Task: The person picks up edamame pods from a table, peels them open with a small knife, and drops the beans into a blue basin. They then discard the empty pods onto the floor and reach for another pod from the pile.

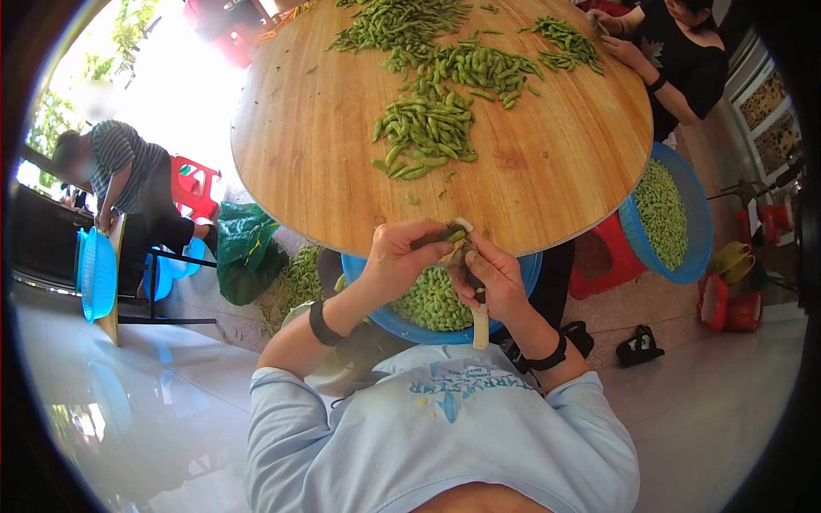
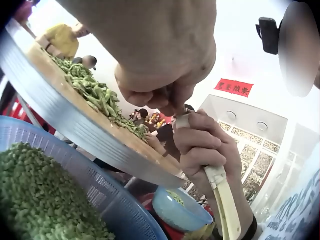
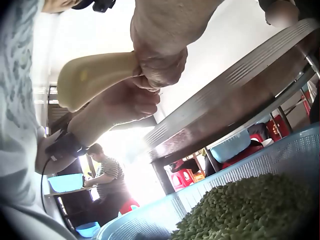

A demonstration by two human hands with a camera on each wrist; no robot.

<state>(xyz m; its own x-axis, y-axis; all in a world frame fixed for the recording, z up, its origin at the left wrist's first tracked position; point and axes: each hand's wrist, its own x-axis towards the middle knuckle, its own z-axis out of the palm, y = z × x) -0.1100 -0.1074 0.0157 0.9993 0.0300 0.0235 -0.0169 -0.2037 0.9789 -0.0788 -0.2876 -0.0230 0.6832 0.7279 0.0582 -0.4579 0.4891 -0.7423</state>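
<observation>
My left hand (image 1: 398, 259) pinches a green soybean pod (image 1: 458, 235) over the near edge of the round wooden table (image 1: 530, 192). Close beside it, my right hand (image 1: 499, 280) grips a tool by its long cream handle (image 1: 481, 327), whose lower end sticks out below the fist. In the left wrist view, pale wrapping shows around this handle (image 2: 225, 200) next to the curled fingers. The tool's working end is hidden between the hands. Below both hands stands a blue basket (image 2: 120, 192) heaped with shelled green beans (image 1: 432, 301).
Soybean pods (image 1: 425, 128) lie in piles across the table. To the right, a second blue basket (image 1: 697, 261) of beans stands by a red stool (image 1: 603, 261). Another person (image 1: 676, 60) sits at the far right. A green bag (image 1: 244, 256) and loose pods (image 1: 299, 278) lie left.
</observation>
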